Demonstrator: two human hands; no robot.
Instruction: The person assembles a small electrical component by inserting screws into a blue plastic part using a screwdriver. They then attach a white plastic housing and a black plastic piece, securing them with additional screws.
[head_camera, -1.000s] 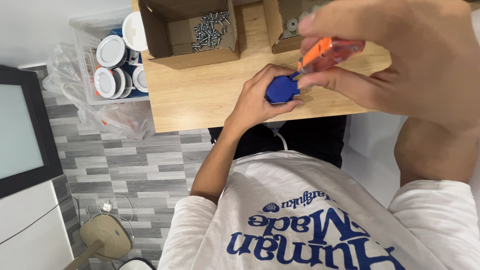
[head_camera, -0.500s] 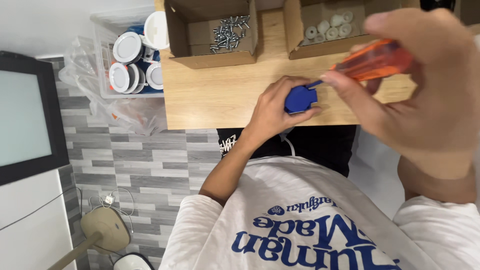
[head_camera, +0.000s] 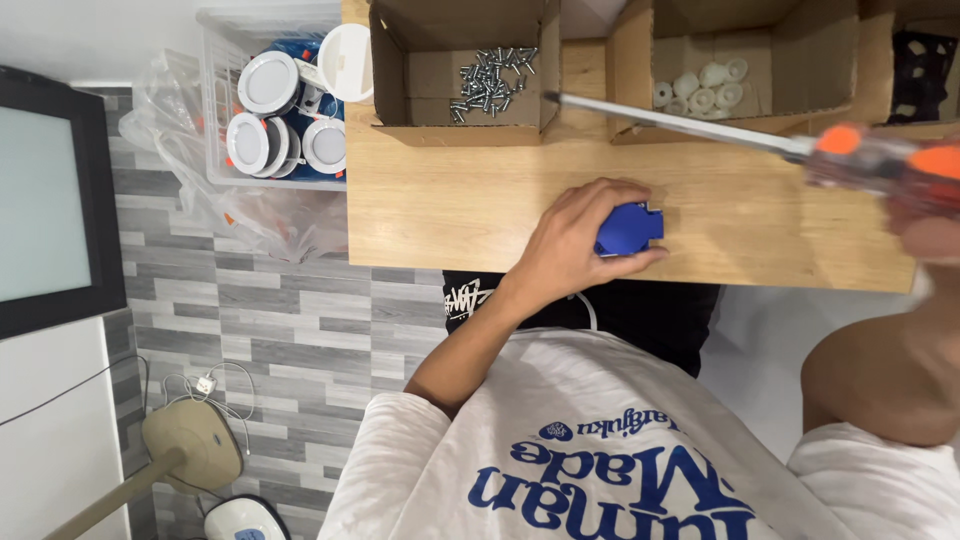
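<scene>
Blue plastic part (head_camera: 630, 228) sits on our wooden desk (head_camera: 450, 215), near its front edge, our left hand (head_camera: 575, 245) clamped around it. Our right hand (head_camera: 930, 225), blurred at the frame edge, is closed on an orange-handled screwdriver (head_camera: 800, 145), shaft tip over the cardboard box of screws (head_camera: 470, 70). White caps box (head_camera: 740, 70) beside.

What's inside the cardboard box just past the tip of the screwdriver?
The cardboard box holds a loose pile of small silver screws on its floor. The near wall hides the strip of floor right behind it.
</scene>
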